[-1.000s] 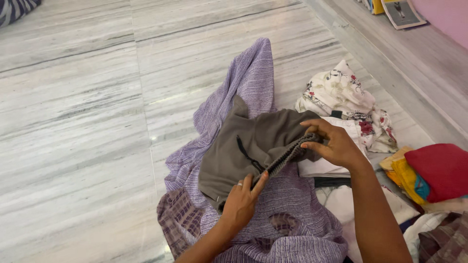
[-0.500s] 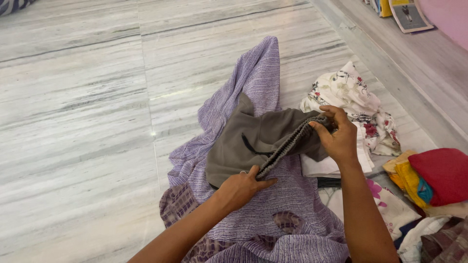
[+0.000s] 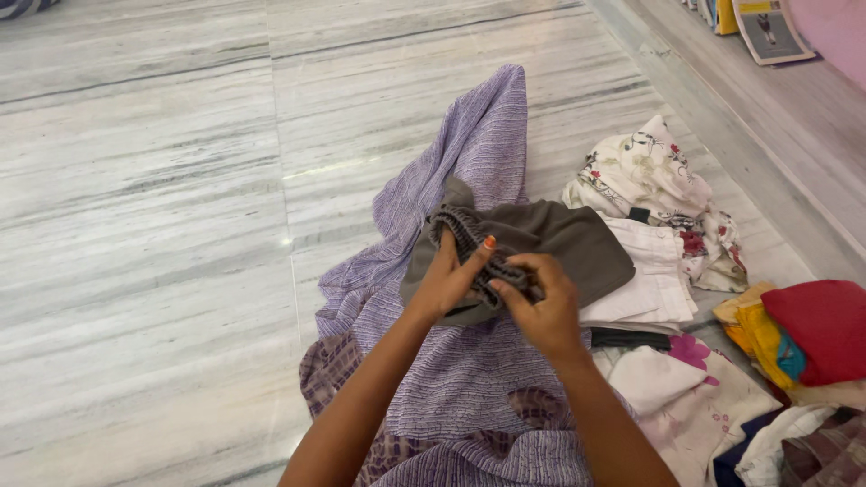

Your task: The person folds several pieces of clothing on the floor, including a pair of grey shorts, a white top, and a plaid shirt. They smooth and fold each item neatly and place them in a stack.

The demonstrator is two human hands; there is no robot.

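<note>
Your left hand (image 3: 448, 281) has come up from the hem to meet your right hand (image 3: 539, 307); both now pinch the ribbed waistband of the grey garment (image 3: 550, 243), bunched over the purple cloth (image 3: 469, 162) on the floor (image 3: 135, 225).

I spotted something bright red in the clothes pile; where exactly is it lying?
The red folded cloth lies at the far right of the head view, on yellow fabric, right of the folded white garment.
</note>
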